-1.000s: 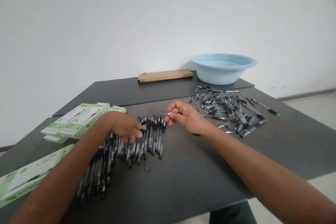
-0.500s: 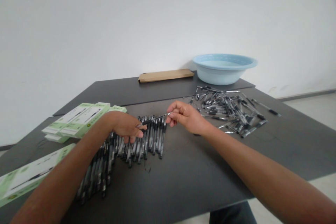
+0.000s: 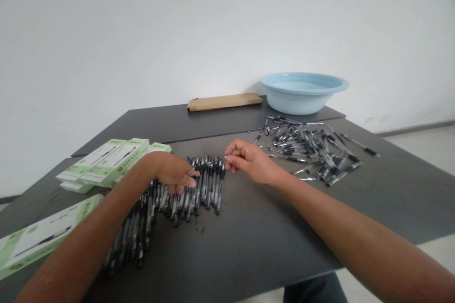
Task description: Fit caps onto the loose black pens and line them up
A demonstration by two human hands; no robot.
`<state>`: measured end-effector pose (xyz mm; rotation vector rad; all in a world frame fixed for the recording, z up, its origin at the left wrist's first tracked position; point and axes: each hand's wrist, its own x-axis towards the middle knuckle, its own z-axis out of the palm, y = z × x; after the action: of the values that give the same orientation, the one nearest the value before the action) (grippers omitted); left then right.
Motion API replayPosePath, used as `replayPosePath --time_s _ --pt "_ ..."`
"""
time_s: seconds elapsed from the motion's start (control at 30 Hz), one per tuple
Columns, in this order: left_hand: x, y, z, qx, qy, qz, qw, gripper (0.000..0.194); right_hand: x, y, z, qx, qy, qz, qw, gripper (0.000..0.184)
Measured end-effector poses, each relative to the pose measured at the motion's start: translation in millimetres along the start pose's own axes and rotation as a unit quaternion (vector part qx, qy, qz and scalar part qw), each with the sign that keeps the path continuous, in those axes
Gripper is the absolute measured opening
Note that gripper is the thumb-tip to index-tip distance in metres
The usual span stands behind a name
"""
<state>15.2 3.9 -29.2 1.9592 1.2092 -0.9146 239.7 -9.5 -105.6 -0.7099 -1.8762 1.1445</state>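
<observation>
A single black pen [image 3: 209, 163] is held between both hands above a laid-out row of black pens [image 3: 185, 189] on the dark table [image 3: 256, 232]. My left hand [image 3: 170, 170] pinches the pen's lower end, fingers curled. My right hand [image 3: 249, 161] pinches its upper end between thumb and fingertips. A loose heap of pens [image 3: 309, 147] lies to the right of my right hand.
Green and white pen boxes [image 3: 110, 158] are stacked at the left, another box [image 3: 39, 236] nearer the left front edge. A pale blue basin [image 3: 304, 92] and a flat brown cardboard packet [image 3: 223, 102] stand at the back. The table's front edge runs below my arms.
Both hands with the pen have dropped slightly toward the row of pens; my right hand has moved a little left and down. Nothing else has moved.
</observation>
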Motion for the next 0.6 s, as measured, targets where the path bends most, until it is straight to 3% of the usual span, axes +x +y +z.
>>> replayPosePath --time_s 0.27,0.6 --pt "5 -1 1.4 0.005 -0.001 0.008 1.000 0.056 -2 1 6 -0.051 -0.004 -0.003 0.999 0.005" --pt "5 5 1.5 0.035 0.008 -0.014 0.999 0.035 -5 0 12 -0.094 -0.013 -0.006 0.996 0.005"
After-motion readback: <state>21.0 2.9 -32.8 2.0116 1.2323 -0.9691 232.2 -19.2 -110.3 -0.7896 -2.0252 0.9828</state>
